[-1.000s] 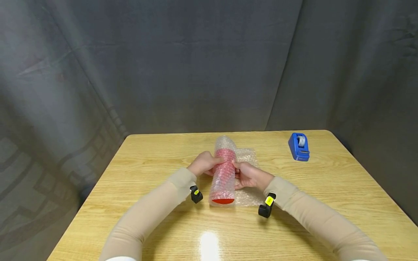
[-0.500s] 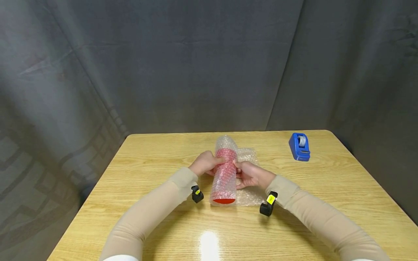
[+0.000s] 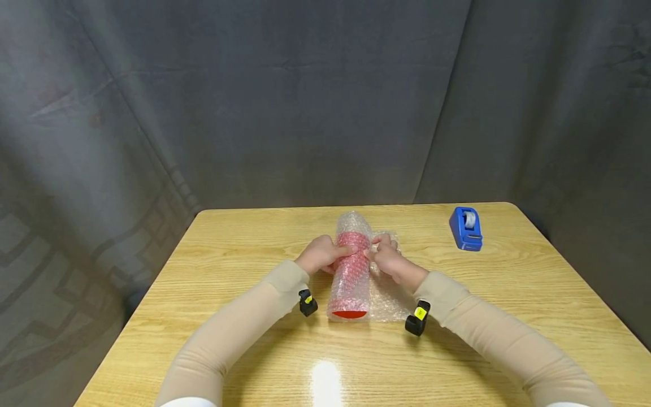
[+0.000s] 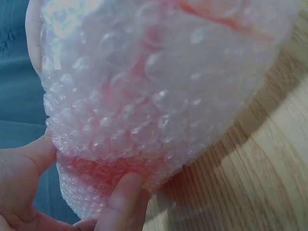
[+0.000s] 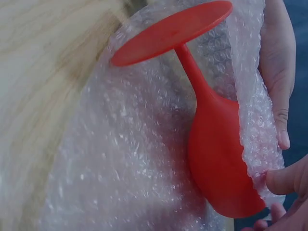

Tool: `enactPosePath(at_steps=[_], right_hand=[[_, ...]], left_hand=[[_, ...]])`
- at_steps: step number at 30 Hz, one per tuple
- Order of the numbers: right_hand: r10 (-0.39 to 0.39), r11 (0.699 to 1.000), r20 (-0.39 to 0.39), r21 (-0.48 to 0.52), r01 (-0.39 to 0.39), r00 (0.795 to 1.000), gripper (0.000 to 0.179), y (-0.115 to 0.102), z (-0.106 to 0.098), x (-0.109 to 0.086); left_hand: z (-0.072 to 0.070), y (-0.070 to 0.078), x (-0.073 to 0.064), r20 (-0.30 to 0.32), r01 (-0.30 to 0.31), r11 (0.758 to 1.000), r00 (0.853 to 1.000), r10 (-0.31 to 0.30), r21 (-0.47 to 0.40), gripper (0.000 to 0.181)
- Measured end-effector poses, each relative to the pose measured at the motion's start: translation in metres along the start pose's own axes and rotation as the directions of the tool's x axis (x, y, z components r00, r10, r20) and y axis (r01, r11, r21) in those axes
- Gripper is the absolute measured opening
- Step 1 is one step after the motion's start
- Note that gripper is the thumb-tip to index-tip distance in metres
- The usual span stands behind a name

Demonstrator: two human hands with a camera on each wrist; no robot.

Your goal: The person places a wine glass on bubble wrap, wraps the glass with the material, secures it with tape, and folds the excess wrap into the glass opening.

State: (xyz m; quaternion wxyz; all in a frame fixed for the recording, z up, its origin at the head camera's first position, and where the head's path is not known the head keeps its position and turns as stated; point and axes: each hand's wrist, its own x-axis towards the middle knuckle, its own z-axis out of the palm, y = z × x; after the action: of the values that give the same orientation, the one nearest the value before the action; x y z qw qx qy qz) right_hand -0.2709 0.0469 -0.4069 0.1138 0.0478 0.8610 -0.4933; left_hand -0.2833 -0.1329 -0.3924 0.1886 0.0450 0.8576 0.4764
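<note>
A red stemmed wine glass (image 5: 216, 159) lies on its side, rolled partly into clear bubble wrap (image 3: 351, 291). Its round foot faces the near side of the table. From the left, my left hand (image 3: 320, 254) grips the roll, thumb on top and fingers round the side, as the left wrist view also shows with its fingers (image 4: 122, 202) against the wrap. On the other side my right hand (image 3: 390, 263) pinches the upper edge of the wrap, its thumb (image 5: 288, 182) pressing the outside near the glass's bowl. A loose flap (image 3: 383, 302) lies flat beneath the right hand.
A blue tape dispenser (image 3: 465, 229) holding a roll of clear tape stands at the back right of the wooden table (image 3: 264, 362). Grey curtain (image 3: 315, 113) hangs behind the table's far edge.
The right hand's fingers have lifted from beside the roll and shifted up and away over the flap, while its thumb stays at the wrap. The left hand keeps its grip.
</note>
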Motion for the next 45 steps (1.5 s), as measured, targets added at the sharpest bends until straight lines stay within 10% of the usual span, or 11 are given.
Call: enactPosePath(at_steps=[10,21,31,39,45], right_hand=[[-0.130,0.990,0.074,0.065,0.125,0.989,0.026,-0.003,-0.002,0.003],[0.005,0.886,0.279,0.443,-0.133,0.960,0.017,-0.010,-0.009,0.006],[0.009,0.897,0.264,0.425,-0.124,0.964,0.010,-0.011,-0.006,0.006],[-0.003,0.906,0.264,0.410,-0.109,0.964,0.014,-0.013,-0.005,0.005],[0.023,0.912,0.250,0.392,-0.123,0.968,0.029,-0.014,-0.005,0.005]], left_hand=[[0.000,0.000,0.002,0.000,-0.001,1.000,1.000,0.001,0.009,0.043],[-0.001,0.000,0.002,0.023,-0.010,1.000,1.000,0.010,0.004,0.045],[-0.001,-0.004,0.005,0.061,-0.025,1.000,0.998,0.025,-0.011,0.053],[-0.004,-0.002,0.009,0.082,0.112,0.976,0.992,-0.098,-0.186,0.038],[-0.009,-0.008,0.008,0.140,0.112,0.956,0.987,-0.076,-0.272,0.028]])
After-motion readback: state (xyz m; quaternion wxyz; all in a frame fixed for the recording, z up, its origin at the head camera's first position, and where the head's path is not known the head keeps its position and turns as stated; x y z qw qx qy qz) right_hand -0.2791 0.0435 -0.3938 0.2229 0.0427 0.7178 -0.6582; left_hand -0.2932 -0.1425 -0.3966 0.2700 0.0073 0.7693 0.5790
